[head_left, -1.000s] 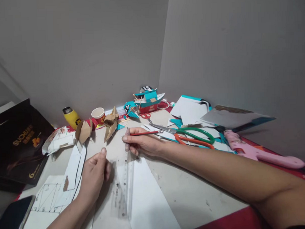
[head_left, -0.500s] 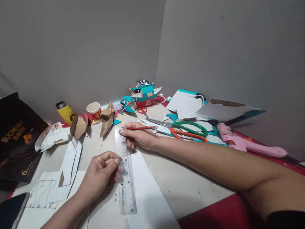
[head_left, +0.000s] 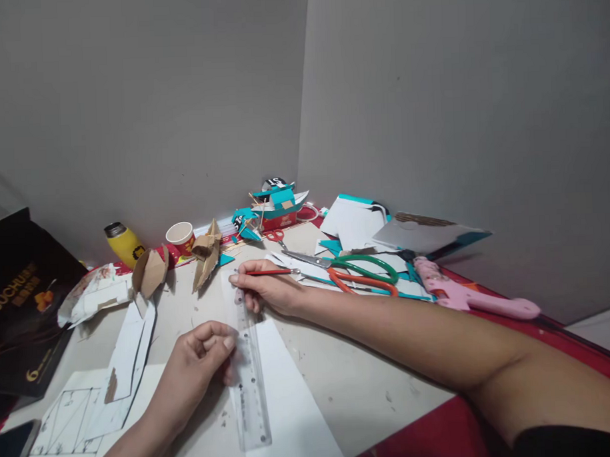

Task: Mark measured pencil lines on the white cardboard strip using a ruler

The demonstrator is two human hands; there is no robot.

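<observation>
My right hand (head_left: 267, 286) is closed around a red pencil (head_left: 269, 272), beside the far end of a clear plastic ruler (head_left: 251, 390). The pencil lies nearly level, its metal end toward the right; its other tip is hidden at my fingers. My left hand (head_left: 202, 359) is closed at the ruler's left edge, thumb and forefinger together there. The ruler lies lengthwise over a white sheet (head_left: 291, 409), which widens toward me. Whether my left fingers also pinch the sheet is hidden.
Large scissors (head_left: 361, 270) with green and orange handles lie beyond my right forearm, near a pink glue gun (head_left: 472, 296). A yellow bottle (head_left: 124, 245), paper cup (head_left: 180, 238) and cardboard boat (head_left: 206, 255) stand at the back. Left are a drawn sheet (head_left: 66, 423), a phone (head_left: 12, 452) and black box (head_left: 27, 305).
The view has tilted up and turned slightly right, so everything sits lower and further left. Both hands keep nearly the same place by the ruler, and the pencil stays in my right hand.
</observation>
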